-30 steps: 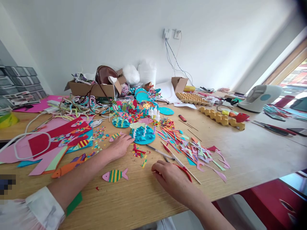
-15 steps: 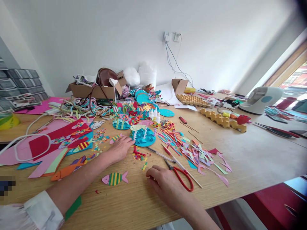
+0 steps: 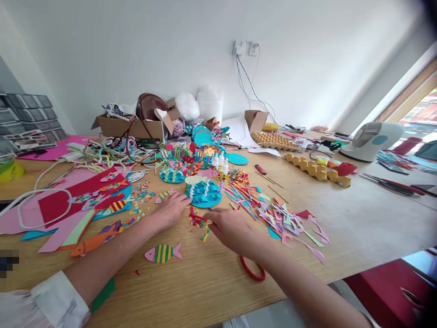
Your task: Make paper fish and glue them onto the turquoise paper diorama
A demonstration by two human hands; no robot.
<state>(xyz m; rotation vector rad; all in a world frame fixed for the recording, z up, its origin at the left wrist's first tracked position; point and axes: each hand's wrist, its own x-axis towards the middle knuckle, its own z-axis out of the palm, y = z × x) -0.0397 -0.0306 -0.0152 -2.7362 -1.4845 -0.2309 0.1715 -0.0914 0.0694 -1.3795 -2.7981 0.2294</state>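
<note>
A round blue craft base [image 3: 208, 200] stands mid-table, with curly white and purple strips on it carrying a pale green paper fish [image 3: 195, 180] and a pink fish [image 3: 207, 173]. My left hand [image 3: 170, 210] rests at its left edge, fingertips closed against the rim. Just in front of the base, my right hand [image 3: 230, 224] is palm down over the table. Its fingers are bent and partly hidden, beside small red and yellow paper scraps [image 3: 197, 218]. One red handle of the scissors [image 3: 254, 273] shows under my right forearm. A striped pink fish [image 3: 163, 253] lies nearer me.
Paper offcuts [image 3: 287, 218] spread to the right, by yellow egg-carton strips [image 3: 316, 172]. White glue bottles [image 3: 220, 161] and more fish crafts [image 3: 180, 157] stand behind the base. Coloured sheets [image 3: 61, 214] and a white cable [image 3: 46, 193] lie left. A fan [image 3: 373, 141] stands far right.
My right hand has moved up and forward toward the base, now covering the pen and most of the scissors. The visible scissor handle has shifted slightly left. My left hand stays at the rim.
</note>
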